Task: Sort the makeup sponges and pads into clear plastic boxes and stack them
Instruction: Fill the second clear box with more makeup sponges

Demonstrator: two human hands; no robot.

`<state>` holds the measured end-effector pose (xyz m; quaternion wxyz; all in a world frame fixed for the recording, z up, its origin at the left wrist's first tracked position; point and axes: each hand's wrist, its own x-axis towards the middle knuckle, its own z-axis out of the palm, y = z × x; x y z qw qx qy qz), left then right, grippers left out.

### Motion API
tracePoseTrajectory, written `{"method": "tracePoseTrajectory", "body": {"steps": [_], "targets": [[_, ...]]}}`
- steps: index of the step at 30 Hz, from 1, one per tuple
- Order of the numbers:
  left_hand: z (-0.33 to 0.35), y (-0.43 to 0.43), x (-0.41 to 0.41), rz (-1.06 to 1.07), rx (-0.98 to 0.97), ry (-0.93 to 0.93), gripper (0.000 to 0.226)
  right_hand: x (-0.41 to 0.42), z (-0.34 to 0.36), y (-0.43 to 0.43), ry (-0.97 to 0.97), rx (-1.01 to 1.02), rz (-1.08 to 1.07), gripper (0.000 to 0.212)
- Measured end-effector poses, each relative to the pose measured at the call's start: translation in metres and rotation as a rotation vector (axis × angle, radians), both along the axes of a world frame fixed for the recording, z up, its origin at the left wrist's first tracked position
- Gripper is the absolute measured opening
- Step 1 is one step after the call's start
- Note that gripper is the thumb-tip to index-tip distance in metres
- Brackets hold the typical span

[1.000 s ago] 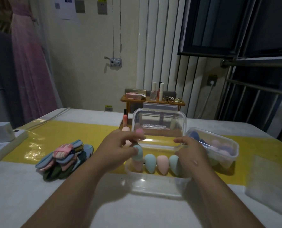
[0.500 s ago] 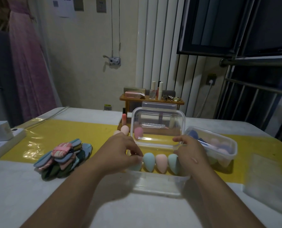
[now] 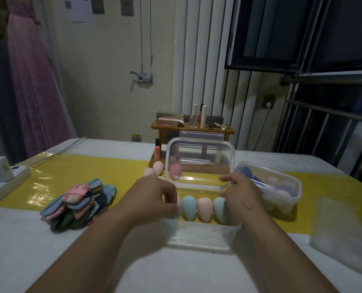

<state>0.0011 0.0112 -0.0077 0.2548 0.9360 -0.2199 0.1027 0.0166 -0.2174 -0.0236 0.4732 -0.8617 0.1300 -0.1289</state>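
A clear box [image 3: 199, 235] stands on the table [image 3: 27, 250] directly in front of the person. Its lid [image 3: 200, 157] stands upright at the back edge. Inside the box, 3 drop-shaped sponges lie side by side with the points toward the person: a blue one [image 3: 188, 208], a peach one [image 3: 205, 209] and a teal one [image 3: 220, 209]. They look smooth and matte, and each touches its neighbour.

The left hand [image 3: 152, 197] is at the left end of this row. Its fingers are bent down and they cover the sponge there, so I cannot tell if they pinch it or only touch it. The right hand [image 3: 241, 195] is at the right end of the box. Its thumb and forefinger pinch the lower right corner of the lid.

A pink sponge [image 3: 175, 170] is seen through the lid, and 2 peach sponges [image 3: 157, 167] lie just behind the left hand. A second box [image 3: 290, 199] without a lid stands just beside, on the right, with dark blue and pink sponges inside. A pile of flat pads [image 3: 78, 201] in blue, pink and green lies well apart on the left.
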Motion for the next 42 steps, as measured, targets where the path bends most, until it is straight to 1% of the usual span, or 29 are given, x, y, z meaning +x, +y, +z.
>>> {"method": "tracePoseTrajectory", "body": {"steps": [5,8,10,12,17,21,26,29,32,34,36,38,40,42], "targets": [[-0.001,-0.001,0.002,-0.013,0.005,0.030,0.016,-0.001,0.000,0.000,0.010,-0.003,0.000,0.040],[0.000,0.000,0.000,0.007,0.057,0.013,0.013,-0.001,0.001,0.000,0.009,-0.009,0.003,0.039],[0.002,0.002,-0.001,-0.015,0.079,0.038,0.009,-0.002,0.001,0.000,0.005,-0.010,0.003,0.040],[0.004,0.003,-0.002,-0.041,0.093,0.074,0.012,-0.002,0.002,0.001,0.001,-0.009,0.005,0.039],[0.002,-0.002,0.000,0.015,0.030,0.124,0.006,-0.004,0.002,0.000,-0.010,-0.020,0.006,0.037],[0.000,0.000,0.001,0.007,-0.025,0.140,0.007,-0.003,0.001,0.001,-0.018,-0.008,0.003,0.037],[-0.003,-0.001,0.005,0.022,0.059,0.036,0.008,-0.003,0.001,0.001,-0.002,-0.001,0.000,0.039],[-0.002,0.000,0.006,0.036,0.074,0.009,0.008,-0.003,0.002,0.001,0.004,0.003,0.006,0.040],[-0.002,0.003,0.007,0.040,0.065,0.005,0.019,-0.003,0.003,0.001,0.008,0.002,0.000,0.041],[-0.002,0.004,0.009,0.034,0.063,0.014,0.022,-0.003,0.003,0.002,0.010,-0.009,-0.002,0.040],[-0.004,0.004,0.010,0.027,0.046,0.026,0.023,-0.003,0.004,0.002,0.014,-0.012,-0.001,0.040],[-0.005,0.005,0.011,0.013,0.001,0.052,0.016,-0.004,0.004,0.001,0.015,-0.009,-0.003,0.040],[-0.004,0.006,0.012,0.002,-0.102,0.096,0.011,-0.004,0.004,0.001,0.014,-0.013,-0.002,0.040],[-0.004,0.006,0.014,0.025,-0.260,0.110,0.019,-0.004,0.003,0.001,0.011,-0.018,-0.001,0.040]]}}
